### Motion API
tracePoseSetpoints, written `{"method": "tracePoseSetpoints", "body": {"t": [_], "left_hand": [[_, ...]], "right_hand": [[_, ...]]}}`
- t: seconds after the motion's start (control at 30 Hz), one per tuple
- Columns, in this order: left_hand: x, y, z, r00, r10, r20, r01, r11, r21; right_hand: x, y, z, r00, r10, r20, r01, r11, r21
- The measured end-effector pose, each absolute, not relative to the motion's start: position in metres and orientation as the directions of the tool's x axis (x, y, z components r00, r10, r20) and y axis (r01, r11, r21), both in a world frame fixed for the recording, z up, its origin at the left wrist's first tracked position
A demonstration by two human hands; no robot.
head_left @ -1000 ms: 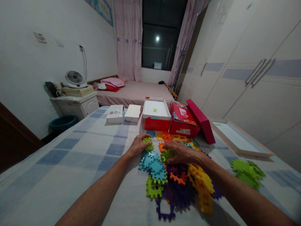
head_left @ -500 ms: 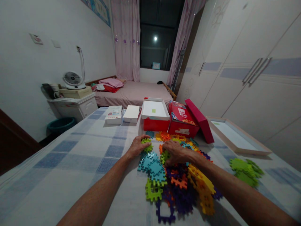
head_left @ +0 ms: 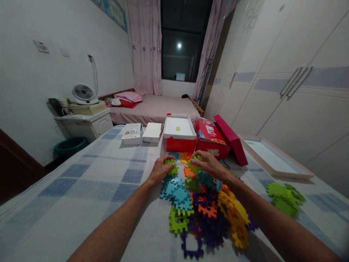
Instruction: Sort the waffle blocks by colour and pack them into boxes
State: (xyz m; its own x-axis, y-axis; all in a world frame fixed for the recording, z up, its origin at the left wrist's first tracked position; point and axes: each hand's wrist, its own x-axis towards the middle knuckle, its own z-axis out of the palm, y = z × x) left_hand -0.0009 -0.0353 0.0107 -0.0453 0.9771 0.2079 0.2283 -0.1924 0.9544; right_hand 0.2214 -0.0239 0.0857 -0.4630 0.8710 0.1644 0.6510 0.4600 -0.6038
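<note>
My left hand [head_left: 160, 170] is closed on a light green notched building piece [head_left: 171, 166] at the left side of a colourful heap. A second green piece [head_left: 195, 164] is pinched in my right hand [head_left: 209, 163], over the far part of the heap. Below my left hand lie flat teal pieces [head_left: 178, 191], with a green frame piece [head_left: 178, 220] nearer to me. Orange [head_left: 208, 210], dark purple [head_left: 215, 229] and yellow pieces [head_left: 236, 214] overlap under and beside my right forearm.
Behind the heap stand a white tray on a red box [head_left: 180, 131], a printed red box [head_left: 211, 136] and a leaning red lid [head_left: 231, 140]. Two small white boxes [head_left: 132, 134] are at the left. At the right lie a shallow tray [head_left: 275, 156] and a green pile [head_left: 285, 198].
My right hand has lifted away from the middle of the heap and moved farther back with a green piece. My left hand stays almost in place with its green piece.
</note>
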Motion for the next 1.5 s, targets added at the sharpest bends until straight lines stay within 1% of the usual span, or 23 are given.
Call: {"method": "tracePoseSetpoints", "body": {"t": [0.07,0.1,0.2,0.3,0.37,0.43,0.53,0.6,0.67,0.7,0.77,0.83,0.87,0.93,1.03,1.13,1.2,1.27,1.33,1.4,1.43,1.47,1.5], "left_hand": [[0.005,-0.038,0.015,-0.066,0.98,0.19,0.184,-0.175,0.967],[0.008,-0.04,0.017,-0.06,0.985,0.163,0.152,-0.153,0.976],[0.016,-0.045,0.021,-0.041,0.996,0.083,0.029,-0.082,0.996],[0.02,-0.05,0.022,-0.075,0.993,0.089,-0.027,-0.091,0.995],[0.022,-0.053,0.023,-0.089,0.991,0.099,-0.021,-0.101,0.995],[0.024,-0.054,0.023,-0.076,0.99,0.119,0.018,-0.118,0.993],[0.025,-0.053,0.021,-0.032,0.976,0.215,0.106,-0.211,0.972],[0.023,-0.051,0.017,-0.037,0.968,0.25,0.156,-0.242,0.958],[0.019,-0.048,0.013,-0.088,0.968,0.233,0.197,-0.212,0.957],[0.016,-0.046,0.011,-0.116,0.969,0.219,0.211,-0.192,0.959],[0.012,-0.043,0.007,-0.156,0.964,0.214,0.23,-0.175,0.957],[0.009,-0.04,0.003,-0.174,0.955,0.241,0.247,-0.195,0.949],[0.009,-0.039,0.001,-0.176,0.95,0.256,0.254,-0.208,0.945],[0.009,-0.037,-0.002,-0.169,0.948,0.269,0.261,-0.22,0.94],[0.011,-0.036,-0.005,-0.156,0.948,0.277,0.263,-0.231,0.937],[0.011,-0.037,-0.004,-0.135,0.936,0.325,0.287,-0.277,0.917],[0.01,-0.04,-0.001,-0.064,0.928,0.368,0.348,-0.324,0.879],[0.009,-0.044,0.003,0.06,0.894,0.443,0.456,-0.419,0.785],[0.01,-0.049,0.009,0.22,0.833,0.507,0.538,-0.537,0.649],[0.014,-0.054,0.014,0.381,0.772,0.508,0.571,-0.629,0.528],[0.017,-0.057,0.015,0.444,0.753,0.486,0.583,-0.654,0.482],[0.019,-0.06,0.017,0.491,0.745,0.452,0.6,-0.665,0.445],[0.022,-0.062,0.017,0.522,0.746,0.413,0.62,-0.664,0.417]], "right_hand": [[0.214,-0.026,0.089,-0.47,0.868,0.161,0.537,0.426,-0.728],[0.207,-0.027,0.087,-0.47,0.868,0.159,0.498,0.41,-0.764],[0.183,-0.03,0.071,-0.417,0.897,0.15,0.475,0.356,-0.805],[0.161,-0.032,0.051,-0.336,0.935,0.116,0.512,0.285,-0.81],[0.153,-0.035,0.043,-0.302,0.947,0.114,0.535,0.267,-0.802],[0.155,-0.037,0.043,-0.271,0.948,0.168,0.529,0.293,-0.796],[0.177,-0.039,0.055,-0.26,0.935,0.243,0.49,0.344,-0.801],[0.209,-0.041,0.068,-0.236,0.929,0.285,0.508,0.368,-0.779],[0.256,-0.047,0.078,-0.145,0.931,0.336,0.571,0.356,-0.74],[0.284,-0.051,0.082,-0.067,0.934,0.35,0.608,0.317,-0.728],[0.345,-0.063,0.084,0.109,0.928,0.357,0.671,0.196,-0.715],[0.406,-0.076,0.081,0.309,0.867,0.392,0.731,0.047,-0.681],[0.433,-0.083,0.078,0.404,0.819,0.407,0.735,-0.026,-0.677],[0.476,-0.095,0.071,0.534,0.757,0.376,0.69,-0.134,-0.711],[0.509,-0.108,0.056,0.629,0.713,0.309,0.619,-0.22,-0.754],[0.519,-0.114,0.039,0.637,0.716,0.287,0.618,-0.252,-0.744],[0.522,-0.114,0.029,0.638,0.722,0.269,0.635,-0.295,-0.714],[0.522,-0.11,0.023,0.65,0.7,0.297,0.675,-0.353,-0.647],[0.512,-0.105,0.026,0.617,0.668,0.417,0.758,-0.361,-0.543],[0.488,-0.1,0.036,0.472,0.687,0.552,0.87,-0.262,-0.418],[0.471,-0.1,0.043,0.367,0.709,0.602,0.918,-0.17,-0.359],[0.45,-0.1,0.05,0.251,0.752,0.609,0.948,-0.064,-0.313],[0.428,-0.102,0.057,0.167,0.781,0.602,0.954,0.025,-0.298]]}}
